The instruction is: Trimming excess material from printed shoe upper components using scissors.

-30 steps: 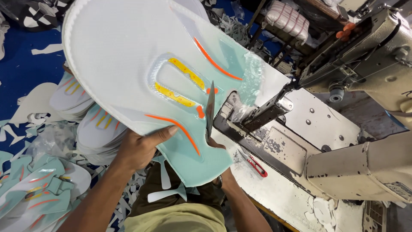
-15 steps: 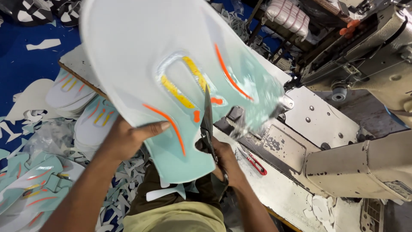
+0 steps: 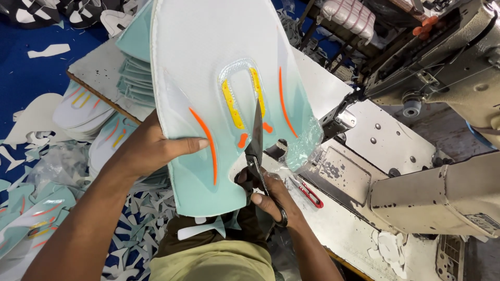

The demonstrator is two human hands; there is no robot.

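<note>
Matt cloth shoe upper (image 3: 219,78), dark metal scissors (image 3: 256,140).

The large mint-and-white fabric shoe panel (image 3: 208,78) runs off the top edge and hides part of the white tabletop (image 3: 99,67); the black-handled scissors' (image 3: 256,145) grips are buried in the right hand (image 3: 265,192).

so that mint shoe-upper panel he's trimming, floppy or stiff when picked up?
Probably semi-stiff: the panel stands tall above the left hand, which pinches only its lower edge. Likely light, since one hand carries it. The clear film edge looks crinkled, so probably limp there.
</note>
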